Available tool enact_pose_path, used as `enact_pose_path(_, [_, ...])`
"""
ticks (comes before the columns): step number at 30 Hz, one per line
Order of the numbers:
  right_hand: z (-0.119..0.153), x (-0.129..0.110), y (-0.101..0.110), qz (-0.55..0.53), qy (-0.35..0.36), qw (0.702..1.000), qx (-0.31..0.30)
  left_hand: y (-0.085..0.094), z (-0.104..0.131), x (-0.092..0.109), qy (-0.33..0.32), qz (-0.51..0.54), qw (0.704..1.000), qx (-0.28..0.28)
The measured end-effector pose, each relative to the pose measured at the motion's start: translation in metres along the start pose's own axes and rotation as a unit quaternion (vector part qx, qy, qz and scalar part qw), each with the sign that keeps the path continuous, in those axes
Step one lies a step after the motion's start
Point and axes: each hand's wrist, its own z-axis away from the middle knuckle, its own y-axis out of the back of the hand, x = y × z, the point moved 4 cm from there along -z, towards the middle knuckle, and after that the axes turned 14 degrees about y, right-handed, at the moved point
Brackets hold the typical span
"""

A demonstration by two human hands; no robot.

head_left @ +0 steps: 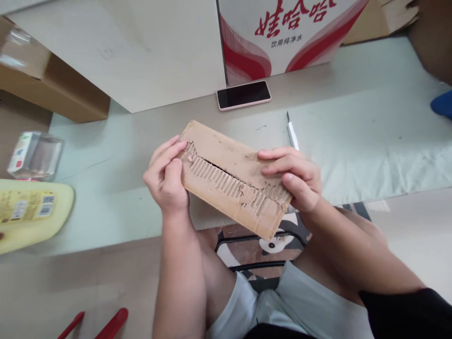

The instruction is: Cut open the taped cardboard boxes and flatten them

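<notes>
A brown cardboard box (226, 146) is held tilted above the front of the table, between both hands. Its upper face has a torn strip that bares the corrugation, and a dark slit runs along the seam. My left hand (167, 176) grips the left end, thumb and fingers on the top face. At the right end, my right hand (294, 174) is closed round the edge with fingers lying on the cardboard. Just beyond the right hand lies a white craft knife (292, 134), its blade pointing away. The box's underside is hidden.
A phone (243, 95) lies before a white panel (169, 52) and a red-and-white carton (296, 33). To the left are a cardboard carton (67, 84), a clear bottle (37, 155) and a yellow bottle (35, 212). The table's cloth (370, 136) hangs near my knees.
</notes>
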Motion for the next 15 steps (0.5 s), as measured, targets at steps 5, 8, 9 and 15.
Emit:
enact_pose_path(5, [0.0, 0.006, 0.007, -0.047, -0.034, 0.998, -0.001, 0.001, -0.001, -0.001, 0.022, -0.006, 1.0, 0.015])
enact_pose_path(8, [0.003, 0.013, 0.011, -0.062, -0.076, 0.995, 0.028, 0.001, -0.001, 0.001, 0.037, 0.026, 0.999, 0.023])
enact_pose_path(9, [0.005, 0.017, 0.013, -0.064, -0.096, 0.992, 0.046, 0.002, -0.001, 0.001, 0.048, 0.032, 0.998, 0.03])
enact_pose_path(15, [0.021, 0.045, 0.014, -0.042, -0.239, 0.967, 0.078, 0.016, -0.008, -0.004, 0.186, 0.098, 0.965, 0.155])
